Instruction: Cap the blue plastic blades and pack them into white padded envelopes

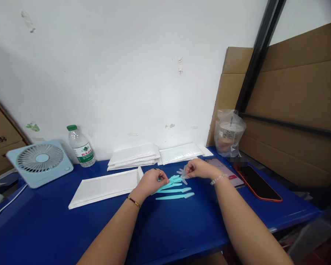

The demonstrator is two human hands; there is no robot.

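Note:
Several slim turquoise eyebrow razors (174, 196) lie on the blue table in front of me, some fanned out in a small overlapping pile. My left hand (151, 182) is closed at the left side of that pile, thumb and fingers pinching a razor. Just right of the razors, a few translucent plastic pieces (184, 180), resembling small blade caps, are loosely grouped. My right hand (196, 168) pinches one of these clear pieces between thumb and fingers, though its fingertips partly cover it. Beside my left hand is a white padded envelope (105, 187), its flap end raised.
Stacked white padded envelopes (135, 154) rest against the wall, with more envelopes (180, 152) to their right. A blue fan (41, 159) and a water bottle (81, 146) stand left. Two phones, one red-edged (257, 182), and a bagged drink cup (229, 134) are at right.

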